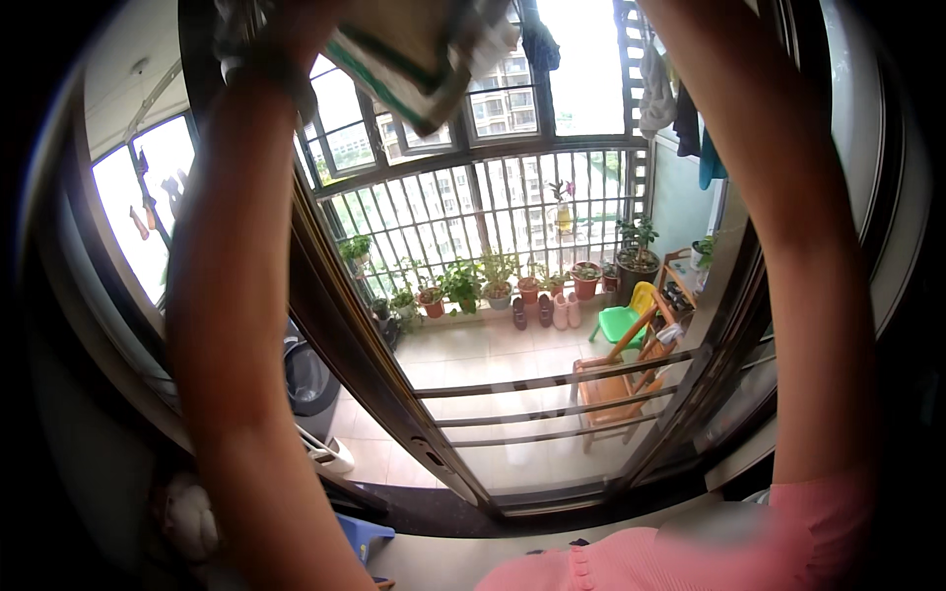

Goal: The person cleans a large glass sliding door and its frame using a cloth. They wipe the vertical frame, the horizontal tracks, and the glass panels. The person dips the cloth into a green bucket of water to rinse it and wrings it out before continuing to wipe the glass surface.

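Note:
Both my arms reach up past a glass sliding door [439, 463] with a dark frame. My left hand [301, 25] is cut off by the upper edge, and its fingers are hidden. Against it, high up in front of the window, hangs a blurred pale cloth [399, 64] with a green border, seemingly in its grip. A dark band [281, 74] circles the left wrist. My right forearm [734, 89] leaves the picture at the top, so that hand does not show.
Beyond the glass is a tiled balcony with potted plants [459, 284] and shoes [545, 311] along a barred railing. A green and yellow chair [623, 320] and a wooden chair [606, 389] stand right. A dark washer-like machine [310, 379] is left, a blue stool [363, 532] below.

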Motion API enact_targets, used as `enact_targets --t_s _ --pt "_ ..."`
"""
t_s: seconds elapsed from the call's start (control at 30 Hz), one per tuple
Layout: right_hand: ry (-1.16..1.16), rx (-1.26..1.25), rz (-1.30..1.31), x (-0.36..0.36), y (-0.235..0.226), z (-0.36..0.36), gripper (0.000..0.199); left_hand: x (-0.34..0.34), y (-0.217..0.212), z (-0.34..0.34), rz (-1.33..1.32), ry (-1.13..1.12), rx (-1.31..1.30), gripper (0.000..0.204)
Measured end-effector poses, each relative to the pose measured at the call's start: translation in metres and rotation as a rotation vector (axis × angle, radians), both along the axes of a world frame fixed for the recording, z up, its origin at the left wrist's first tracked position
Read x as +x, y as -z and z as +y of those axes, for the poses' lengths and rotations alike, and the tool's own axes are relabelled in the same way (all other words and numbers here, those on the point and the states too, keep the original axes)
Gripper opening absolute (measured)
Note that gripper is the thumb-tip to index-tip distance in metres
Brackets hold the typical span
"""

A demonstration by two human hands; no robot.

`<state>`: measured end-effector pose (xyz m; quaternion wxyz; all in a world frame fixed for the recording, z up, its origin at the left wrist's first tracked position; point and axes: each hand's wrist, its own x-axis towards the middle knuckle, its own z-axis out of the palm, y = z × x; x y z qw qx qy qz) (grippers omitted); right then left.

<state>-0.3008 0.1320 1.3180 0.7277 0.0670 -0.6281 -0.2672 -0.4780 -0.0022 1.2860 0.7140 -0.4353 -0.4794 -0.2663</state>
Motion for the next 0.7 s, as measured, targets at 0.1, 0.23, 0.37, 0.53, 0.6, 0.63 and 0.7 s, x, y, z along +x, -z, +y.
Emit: enact_targets --t_s 0.1,0.23,0.37,0.53,0.6,0.63,0.7 --pt "0.009 0.017 -0.017 -0.006 0.039 -0.009 0.053 -0.007 0.051 -0.006 0.018 0.045 0.015 0.015" --pt "0.117 -0.026 -0.154 -0.002 0.151 -0.004 0.054 0.020 0.184 0.008 -0.094 0.274 0.127 0.025" --pt "0.219 -0.022 -0.488 0.015 0.287 -0.027 0.056 0.046 0.360 -0.035 -0.444 0.124 -0.124 0.045" --pt "-0.403 -0.625 -1.344 0.068 0.404 -0.071 0.045 0.086 0.486 -0.113 -0.535 0.384 -0.597 0.036" --pt "-0.041 -0.586 -1.594 0.070 0.394 -0.092 0.042 0.098 0.448 -0.141 -1.144 0.909 -0.902 0.042" --pt "0.285 -0.258 -1.599 0.064 0.404 -0.081 0.037 0.092 0.437 -0.142 -1.266 0.988 -0.924 0.035" --pt "-0.272 -1.199 -1.538 0.055 0.374 -0.087 0.038 0.077 0.403 -0.150 -1.437 0.971 -0.934 0.029"
